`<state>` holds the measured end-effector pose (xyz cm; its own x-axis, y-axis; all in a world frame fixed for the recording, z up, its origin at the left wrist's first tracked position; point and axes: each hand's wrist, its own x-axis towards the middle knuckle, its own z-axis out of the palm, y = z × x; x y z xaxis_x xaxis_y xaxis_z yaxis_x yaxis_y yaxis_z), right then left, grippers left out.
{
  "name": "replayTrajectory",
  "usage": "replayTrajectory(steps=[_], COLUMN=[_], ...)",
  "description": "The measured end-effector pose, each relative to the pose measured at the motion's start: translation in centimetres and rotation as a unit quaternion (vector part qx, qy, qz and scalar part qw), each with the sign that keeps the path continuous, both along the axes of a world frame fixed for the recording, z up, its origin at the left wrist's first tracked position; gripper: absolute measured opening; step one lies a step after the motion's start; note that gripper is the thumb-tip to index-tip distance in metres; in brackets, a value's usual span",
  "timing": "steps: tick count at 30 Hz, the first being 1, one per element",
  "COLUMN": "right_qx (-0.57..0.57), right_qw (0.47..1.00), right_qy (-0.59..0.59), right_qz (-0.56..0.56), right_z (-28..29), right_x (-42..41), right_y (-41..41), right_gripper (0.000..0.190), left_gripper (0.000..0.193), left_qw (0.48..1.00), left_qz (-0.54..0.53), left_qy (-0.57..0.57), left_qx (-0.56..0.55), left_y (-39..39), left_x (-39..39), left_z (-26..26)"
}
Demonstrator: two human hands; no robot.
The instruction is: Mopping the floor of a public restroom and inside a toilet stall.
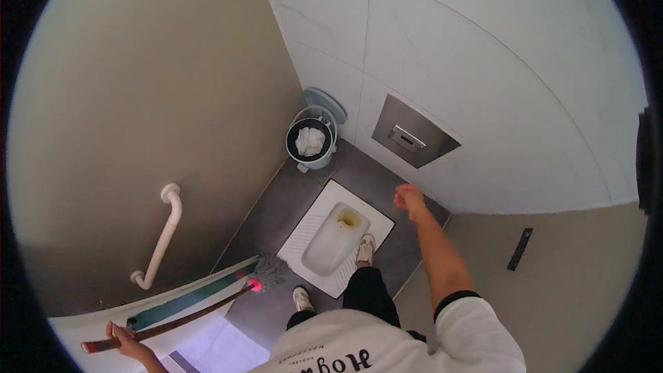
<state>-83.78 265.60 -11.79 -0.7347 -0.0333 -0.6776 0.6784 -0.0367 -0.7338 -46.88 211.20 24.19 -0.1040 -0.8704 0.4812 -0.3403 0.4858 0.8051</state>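
My left hand (123, 339) is closed around the upper part of a brown mop handle (191, 317), at the lower left. The handle slants up to a pink-red collar and a grey mop head (268, 272), low beside the squat toilet. My right hand (408, 199) reaches out over the dark floor between the toilet and the wall with the flush panel; its fingers look curled and I see nothing in them. The white squat toilet (331, 248) has a yellow-brown stain in its bowl. One of my shoes stands on its right edge, the other on the floor.
A lidded bin (312, 162) with white paper stands open in the corner. A metal flush panel (388, 120) is set in the white wall. A white grab bar (164, 233) is fixed to the left wall, and a dark fixture (519, 248) to the right one. Dark tiles (264, 207) surround the toilet.
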Motion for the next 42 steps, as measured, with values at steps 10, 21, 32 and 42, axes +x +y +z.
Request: replayTrajectory(steps=[10, 21, 32, 42], right_qx=[-0.096, -0.299, -0.326, -0.299], right_qw=[0.965, 0.873, 0.856, 0.881], right_qy=[-0.066, -0.072, -0.022, -0.036], right_qz=[-0.234, -0.378, -0.401, -0.365], right_z=[-8.9, -14.3, -15.3, -15.9], right_x=[-12.5, -14.6, -14.1, -15.0], right_y=[0.7, 1.2, 1.4, 1.7], right_gripper=[0.018, 0.012, 0.012, 0.011], left_gripper=[0.021, 0.025, 0.025, 0.011], left_qw=[0.989, 0.984, 0.985, 0.995], left_qz=[0.079, 0.067, 0.068, 0.052], left_qy=[-0.12, -0.163, -0.155, -0.078], left_qx=[-0.014, 0.018, 0.025, 0.033], left_y=[8.9, 12.0, 11.0, 10.1], left_x=[-2.2, -4.9, -3.1, -2.3], left_z=[1.5, 1.0, 0.9, -0.1])
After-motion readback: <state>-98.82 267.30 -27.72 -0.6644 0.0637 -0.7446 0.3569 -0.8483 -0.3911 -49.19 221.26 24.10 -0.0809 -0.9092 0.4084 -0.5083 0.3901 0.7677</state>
